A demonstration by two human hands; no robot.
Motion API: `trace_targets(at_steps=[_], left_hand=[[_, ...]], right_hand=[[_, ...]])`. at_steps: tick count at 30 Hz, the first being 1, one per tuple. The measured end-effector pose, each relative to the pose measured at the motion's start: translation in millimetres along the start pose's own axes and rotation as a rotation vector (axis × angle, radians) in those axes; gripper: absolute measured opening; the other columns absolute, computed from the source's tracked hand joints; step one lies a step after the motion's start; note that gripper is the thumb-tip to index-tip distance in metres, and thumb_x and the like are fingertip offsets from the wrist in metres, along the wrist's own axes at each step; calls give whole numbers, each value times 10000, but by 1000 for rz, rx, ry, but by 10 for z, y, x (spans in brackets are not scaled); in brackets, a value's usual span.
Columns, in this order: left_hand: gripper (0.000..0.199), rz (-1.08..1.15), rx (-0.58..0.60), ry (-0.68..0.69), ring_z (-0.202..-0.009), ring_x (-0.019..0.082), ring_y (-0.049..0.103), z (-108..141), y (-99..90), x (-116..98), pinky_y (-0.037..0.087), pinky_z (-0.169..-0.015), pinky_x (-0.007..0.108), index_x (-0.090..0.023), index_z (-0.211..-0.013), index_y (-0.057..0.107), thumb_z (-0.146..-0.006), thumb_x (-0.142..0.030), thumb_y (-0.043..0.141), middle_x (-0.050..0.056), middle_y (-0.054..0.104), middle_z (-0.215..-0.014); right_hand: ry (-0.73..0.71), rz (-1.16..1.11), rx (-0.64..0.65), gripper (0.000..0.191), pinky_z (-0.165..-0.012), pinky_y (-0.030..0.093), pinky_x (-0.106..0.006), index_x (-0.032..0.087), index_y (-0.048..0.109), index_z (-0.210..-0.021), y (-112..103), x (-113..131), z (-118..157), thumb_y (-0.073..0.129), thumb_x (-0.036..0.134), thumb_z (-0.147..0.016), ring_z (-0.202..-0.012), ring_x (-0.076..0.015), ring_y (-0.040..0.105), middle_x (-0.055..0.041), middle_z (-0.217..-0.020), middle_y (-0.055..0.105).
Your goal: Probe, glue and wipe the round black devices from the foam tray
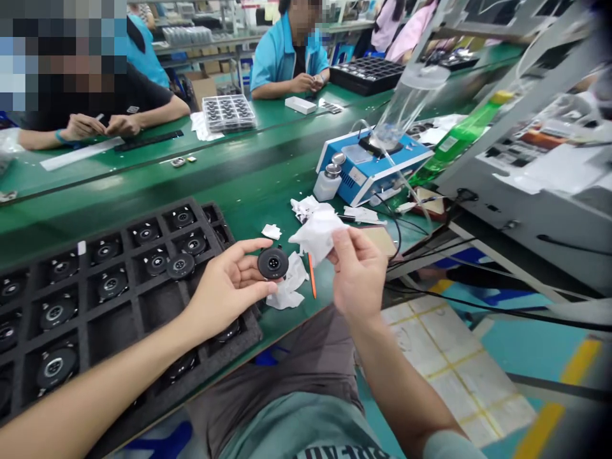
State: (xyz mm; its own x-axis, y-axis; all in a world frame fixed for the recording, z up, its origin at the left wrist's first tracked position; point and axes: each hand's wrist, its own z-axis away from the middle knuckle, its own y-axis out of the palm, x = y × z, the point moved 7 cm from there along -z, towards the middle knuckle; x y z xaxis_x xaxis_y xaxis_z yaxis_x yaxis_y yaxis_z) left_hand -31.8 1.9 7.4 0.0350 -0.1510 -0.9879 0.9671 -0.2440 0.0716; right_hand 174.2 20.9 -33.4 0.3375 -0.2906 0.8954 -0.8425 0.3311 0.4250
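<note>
Between the thumb and fingers of my left hand [234, 274] is a round black watch body [273, 262], its sensor side with small metal dots facing me. My right hand [357, 271] pinches a crumpled white wipe [319, 234], held to the right of the watch body and apart from it. Below my left forearm and to its left lies a black foam tray [136, 284] with several similar watch bodies in its compartments. One watch body [180, 265] rests across a divider. More crumpled wipes [289, 287] lie under my hands, beside an orange stick [312, 276].
A white pump bottle [329, 182] stands by a blue machine [373, 167] with a clear cylinder. A green bottle [456, 140] leans behind it, near a grey metal frame [516, 191] and dark cables [478, 306]. Across the green bench, co-workers sit near a clear tray [229, 113].
</note>
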Motion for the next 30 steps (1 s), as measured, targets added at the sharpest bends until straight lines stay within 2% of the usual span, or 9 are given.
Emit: trace_targets(at_steps=[3, 5, 8, 11, 14, 17, 22, 27, 30], left_hand=[[620, -23, 7, -22, -825, 143, 761, 5, 10, 25, 614, -809, 247, -153, -1222, 611, -666, -124, 885, 44, 806, -956], [619, -33, 11, -36, -809, 140, 757, 7, 20, 28, 616, -805, 252, -151, -1213, 624, -653, -114, 886, 39, 807, -946], [628, -46, 16, -53, -791, 149, 751, 8, 24, 31, 618, -796, 272, -147, -1216, 637, -640, -105, 884, 38, 803, -923], [640, -36, 32, -63, -794, 168, 749, 3, 21, 47, 616, -796, 300, -146, -1242, 637, -649, -119, 877, 42, 794, -895], [624, -6, 36, -71, -774, 167, 741, -5, 7, 76, 604, -784, 302, -141, -1224, 646, -643, -116, 870, 33, 779, -850], [606, 17, 23, -93, -737, 150, 725, -12, -4, 110, 596, -774, 290, -128, -1185, 672, -612, -83, 863, 13, 759, -805], [626, 84, -56, -142, -673, 125, 697, -15, -28, 159, 581, -730, 261, -106, -1159, 681, -561, -27, 848, -19, 732, -738], [597, 127, -104, -133, -636, 111, 683, -5, -38, 184, 563, -684, 241, -105, -1134, 682, -563, -2, 824, -25, 732, -713], [570, 156, -115, -108, -639, 122, 698, 5, -40, 189, 577, -697, 257, -114, -1098, 686, -558, 0, 830, -12, 749, -737]], right_hand=[[-110, 152, 30, 188, -690, 591, -269, 210, 785, -924, 168, 46, 174, 750, 391, -882, -744, -147, 710, -1, -840, 774], [-217, 270, 99, 152, -721, 608, -290, 222, 797, -949, 269, 126, 234, 725, 349, -907, -780, -163, 735, -3, -872, 795], [-426, 414, 258, 126, -791, 632, -338, 254, 796, -990, 407, 274, 289, 683, 269, -936, -843, -188, 769, -13, -948, 818], [-628, 493, 446, 180, -830, 640, -370, 268, 778, -1030, 523, 377, 342, 635, 191, -952, -920, -210, 782, -34, -992, 823], [-808, 566, 606, 225, -811, 641, -354, 270, 757, -1072, 596, 411, 385, 611, 145, -955, -945, -209, 782, -31, -964, 824], [-940, 616, 706, 211, -754, 634, -321, 266, 745, -1075, 615, 391, 400, 608, 155, -960, -904, -198, 774, -26, -907, 817], [-965, 653, 738, 173, -759, 631, -324, 254, 730, -1041, 588, 316, 394, 601, 170, -964, -868, -193, 751, -40, -874, 784], [-927, 649, 657, 148, -851, 639, -376, 225, 718, -1014, 536, 271, 454, 616, 144, -942, -920, -213, 757, -63, -882, 774], [-842, 631, 599, 150, -918, 634, -434, 245, 719, -1006, 494, 219, 477, 613, 158, -946, -947, -231, 772, -47, -892, 785]])
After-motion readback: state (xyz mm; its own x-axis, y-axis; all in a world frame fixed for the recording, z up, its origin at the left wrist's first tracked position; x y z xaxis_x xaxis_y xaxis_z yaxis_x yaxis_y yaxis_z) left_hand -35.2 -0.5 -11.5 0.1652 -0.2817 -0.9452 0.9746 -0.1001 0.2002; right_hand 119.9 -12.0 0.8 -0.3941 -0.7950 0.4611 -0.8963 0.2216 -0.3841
